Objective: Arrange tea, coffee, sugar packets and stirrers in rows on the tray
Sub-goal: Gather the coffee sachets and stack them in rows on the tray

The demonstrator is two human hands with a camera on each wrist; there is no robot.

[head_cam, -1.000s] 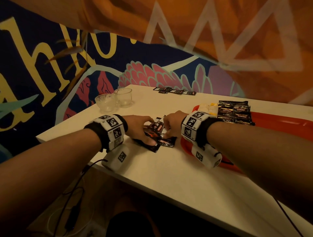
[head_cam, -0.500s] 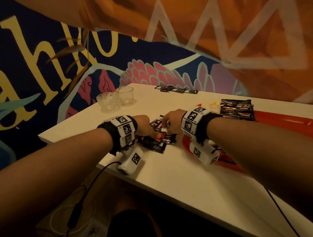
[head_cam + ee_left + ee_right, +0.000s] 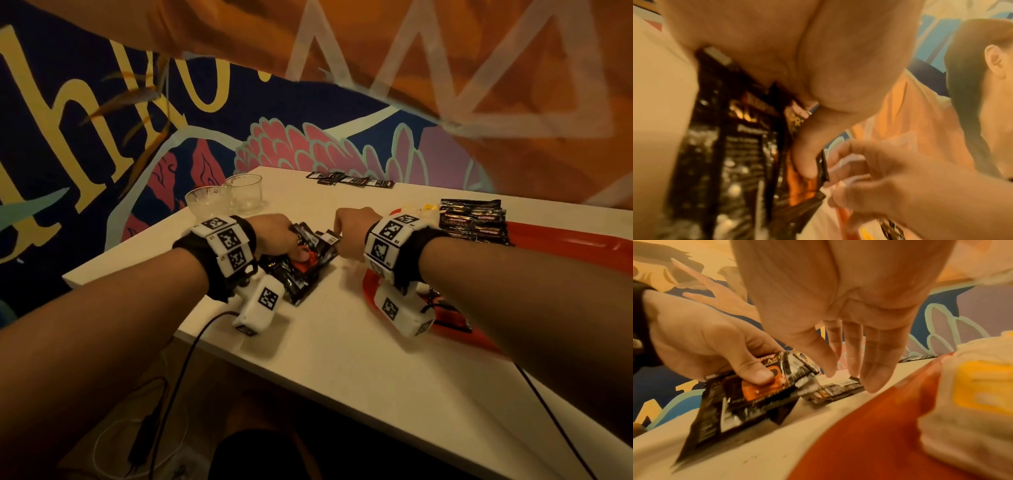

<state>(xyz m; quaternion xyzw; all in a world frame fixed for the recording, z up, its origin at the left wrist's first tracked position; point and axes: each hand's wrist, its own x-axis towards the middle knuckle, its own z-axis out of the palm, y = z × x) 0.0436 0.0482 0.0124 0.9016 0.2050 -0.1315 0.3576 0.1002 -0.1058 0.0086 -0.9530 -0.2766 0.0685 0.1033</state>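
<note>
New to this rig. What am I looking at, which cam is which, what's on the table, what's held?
There is no robot here: a person works with bare hands, wearing marker-covered bands with a small camera on each wrist.

The large picture comes from a head-worn camera looking down at a white table. The other two come from the wrist cameras, each looking along its own hand.

On the table: a red tray with a row of dark coffee sachets and some yellow-and-white packets already on it, two clear glass cups, and a strip of dark sachets at the far edge.

The left hand grips a bundle of black-and-orange coffee sachets, thumb pressed on top. The right hand holds nothing in its own camera's view; its straight fingers reach down to a loose sachet on the table.
</note>
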